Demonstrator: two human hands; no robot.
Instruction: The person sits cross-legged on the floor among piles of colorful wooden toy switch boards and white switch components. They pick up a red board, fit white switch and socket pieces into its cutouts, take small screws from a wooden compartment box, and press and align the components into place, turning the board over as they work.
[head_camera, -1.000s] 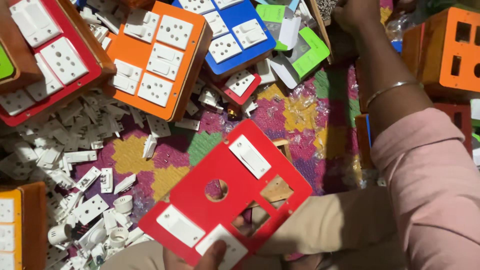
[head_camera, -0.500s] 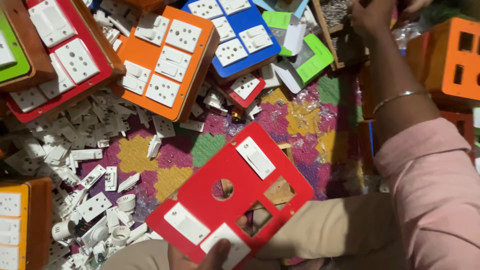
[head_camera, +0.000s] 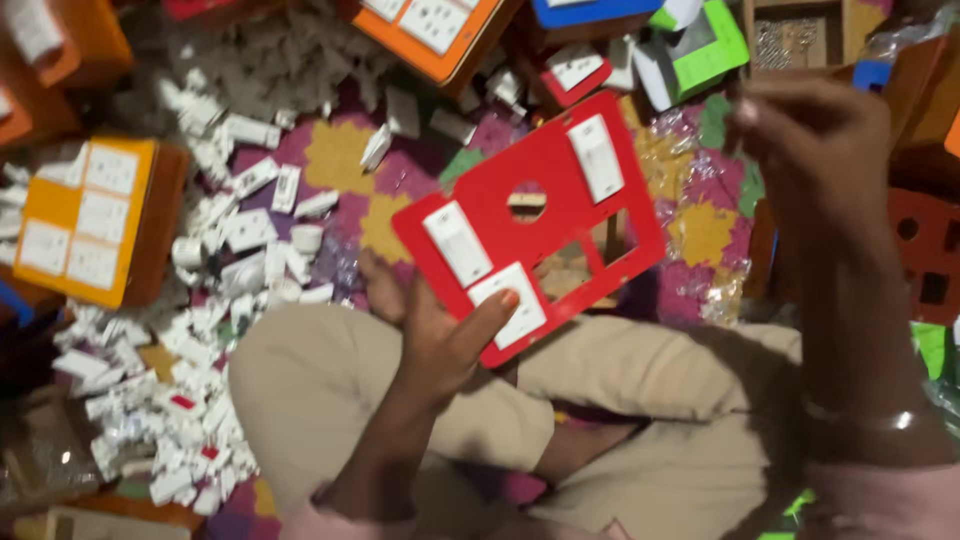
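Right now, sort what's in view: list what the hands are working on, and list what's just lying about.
In hand:
left hand holding the red switch plate
white switch modules fitted in it
right hand raised beside it, grip unclear

Lying about:
loose white switch parts on the mat
yellow plate
orange plate
green frame

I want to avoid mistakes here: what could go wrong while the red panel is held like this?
The left hand alone holds the red panel by its lower edge, so it might tilt or slip. The right hand hovers apart, fingers pinched, and its contents are unclear. A dropped piece could vanish among the loose white switch parts on the floor.
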